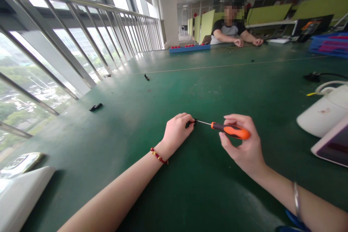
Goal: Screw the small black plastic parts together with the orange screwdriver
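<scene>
My left hand (178, 129) is closed on a small black part (188, 124), pinched between thumb and fingers low over the green table (174, 94). An orange and black screwdriver (233, 131) lies across my right hand (246, 148), its handle end against the palm. The thumb and forefinger of that hand are curved around the handle with a gap between them. The thin metal shaft points left, and its tip meets the black part at my left fingertips. Most of the part is hidden by my fingers.
Small black pieces (96, 107) lie at the left. White objects (324, 110) stand at the right; a white box (35, 195) is at the lower left. Across the table sits a person (228, 30) near a blue tray (189, 48) and a blue basket (328, 45). A metal railing borders the left.
</scene>
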`<state>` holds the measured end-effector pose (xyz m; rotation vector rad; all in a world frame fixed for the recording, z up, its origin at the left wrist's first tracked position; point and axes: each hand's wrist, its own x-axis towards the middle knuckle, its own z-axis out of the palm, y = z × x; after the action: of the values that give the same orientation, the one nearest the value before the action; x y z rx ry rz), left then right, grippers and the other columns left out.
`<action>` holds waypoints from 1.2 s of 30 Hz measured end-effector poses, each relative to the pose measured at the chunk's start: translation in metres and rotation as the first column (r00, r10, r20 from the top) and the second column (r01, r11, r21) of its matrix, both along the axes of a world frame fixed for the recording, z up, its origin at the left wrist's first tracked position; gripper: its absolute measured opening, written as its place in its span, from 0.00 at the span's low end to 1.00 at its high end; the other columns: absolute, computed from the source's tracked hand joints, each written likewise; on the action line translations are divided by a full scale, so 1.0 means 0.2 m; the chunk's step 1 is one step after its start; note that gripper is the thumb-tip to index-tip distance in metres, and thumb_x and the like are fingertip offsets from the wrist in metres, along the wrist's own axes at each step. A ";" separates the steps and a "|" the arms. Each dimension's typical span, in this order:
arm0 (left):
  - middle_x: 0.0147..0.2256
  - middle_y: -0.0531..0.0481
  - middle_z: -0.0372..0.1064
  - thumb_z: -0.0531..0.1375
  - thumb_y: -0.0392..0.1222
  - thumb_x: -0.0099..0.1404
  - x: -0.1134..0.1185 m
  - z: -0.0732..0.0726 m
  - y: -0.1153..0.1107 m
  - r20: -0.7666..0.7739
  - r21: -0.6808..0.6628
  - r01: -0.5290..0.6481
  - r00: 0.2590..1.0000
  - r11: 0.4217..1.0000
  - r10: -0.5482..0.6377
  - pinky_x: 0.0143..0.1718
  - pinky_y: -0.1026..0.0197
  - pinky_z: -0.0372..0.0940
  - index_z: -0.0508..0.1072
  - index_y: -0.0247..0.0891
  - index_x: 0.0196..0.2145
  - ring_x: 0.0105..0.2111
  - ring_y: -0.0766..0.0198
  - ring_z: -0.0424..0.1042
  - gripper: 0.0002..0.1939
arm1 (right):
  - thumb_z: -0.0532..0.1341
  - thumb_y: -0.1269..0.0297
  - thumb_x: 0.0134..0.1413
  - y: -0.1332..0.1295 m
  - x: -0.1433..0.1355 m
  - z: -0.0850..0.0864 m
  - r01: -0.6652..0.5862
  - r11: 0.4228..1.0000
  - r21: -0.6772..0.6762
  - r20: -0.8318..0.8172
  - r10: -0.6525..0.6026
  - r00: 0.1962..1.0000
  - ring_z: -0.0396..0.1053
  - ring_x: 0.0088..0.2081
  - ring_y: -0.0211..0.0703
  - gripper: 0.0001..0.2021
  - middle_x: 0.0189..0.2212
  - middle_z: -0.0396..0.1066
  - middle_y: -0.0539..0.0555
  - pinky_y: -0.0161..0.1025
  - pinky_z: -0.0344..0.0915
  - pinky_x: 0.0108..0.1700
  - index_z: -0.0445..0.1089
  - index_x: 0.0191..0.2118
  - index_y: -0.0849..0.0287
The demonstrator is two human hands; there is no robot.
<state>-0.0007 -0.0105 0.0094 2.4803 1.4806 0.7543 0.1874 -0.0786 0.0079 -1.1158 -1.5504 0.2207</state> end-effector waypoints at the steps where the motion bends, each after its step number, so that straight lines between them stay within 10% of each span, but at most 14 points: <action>1: 0.39 0.52 0.75 0.56 0.35 0.60 0.00 0.00 0.00 0.000 0.001 0.002 1.000 1.000 -0.002 0.38 0.63 0.67 0.74 0.41 0.34 0.38 0.62 0.73 0.07 | 0.62 0.66 0.49 0.00 0.00 0.00 -0.007 1.000 -0.017 0.009 0.008 1.000 0.67 0.35 0.44 0.16 0.31 0.67 0.51 0.44 0.66 0.40 0.63 0.45 0.54; 6: 0.39 0.52 0.75 0.56 0.35 0.61 0.00 0.00 0.00 0.004 0.006 0.003 1.000 1.000 -0.003 0.39 0.62 0.67 0.74 0.41 0.34 0.39 0.63 0.73 0.07 | 0.60 0.63 0.54 -0.01 0.00 0.01 -0.028 0.996 -0.082 0.115 0.037 0.993 0.68 0.30 0.43 0.02 0.24 0.68 0.49 0.43 0.65 0.39 0.67 0.35 0.53; 12: 0.39 0.52 0.75 0.56 0.35 0.60 0.00 0.00 0.00 -0.004 0.007 0.005 1.000 1.000 -0.005 0.39 0.62 0.67 0.74 0.41 0.34 0.38 0.63 0.73 0.07 | 0.62 0.67 0.48 0.00 0.00 0.00 -0.004 1.000 0.007 -0.008 0.004 1.000 0.68 0.36 0.44 0.18 0.35 0.67 0.53 0.44 0.67 0.41 0.63 0.47 0.55; 17: 0.39 0.52 0.75 0.56 0.35 0.60 0.00 0.00 0.00 -0.002 0.002 -0.002 1.000 1.000 0.002 0.39 0.62 0.67 0.74 0.41 0.34 0.38 0.62 0.73 0.07 | 0.59 0.65 0.54 -0.01 -0.01 0.02 -0.056 0.995 -0.087 0.111 0.065 0.992 0.67 0.27 0.40 0.02 0.22 0.67 0.48 0.39 0.66 0.34 0.67 0.35 0.54; 23: 0.39 0.52 0.75 0.56 0.35 0.60 0.00 0.00 0.00 0.002 0.001 0.006 1.000 1.000 -0.006 0.39 0.62 0.67 0.74 0.41 0.34 0.38 0.62 0.73 0.07 | 0.61 0.69 0.49 -0.01 -0.01 0.01 -0.069 0.997 0.022 -0.001 0.069 0.998 0.69 0.34 0.41 0.17 0.33 0.67 0.51 0.39 0.68 0.36 0.62 0.47 0.55; 29: 0.39 0.52 0.75 0.56 0.35 0.60 0.00 0.00 0.00 0.000 0.003 0.002 1.000 1.000 -0.002 0.39 0.62 0.67 0.74 0.41 0.34 0.39 0.62 0.73 0.07 | 0.59 0.67 0.53 -0.01 0.00 0.02 -0.078 0.997 -0.028 0.151 0.081 0.985 0.68 0.32 0.42 0.04 0.29 0.69 0.50 0.42 0.66 0.37 0.66 0.36 0.53; 36: 0.39 0.53 0.75 0.56 0.35 0.60 0.00 0.00 0.00 -0.013 0.014 0.000 1.000 1.000 0.000 0.39 0.61 0.67 0.74 0.41 0.34 0.38 0.62 0.73 0.07 | 0.60 0.68 0.50 0.00 0.01 0.01 -0.078 0.997 0.000 0.092 0.078 0.993 0.67 0.36 0.44 0.16 0.36 0.65 0.53 0.46 0.65 0.42 0.63 0.46 0.55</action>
<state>-0.0004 -0.0102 0.0089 2.4999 1.4849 0.7520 0.1890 -0.0792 0.0090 -1.0763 -1.6777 0.2216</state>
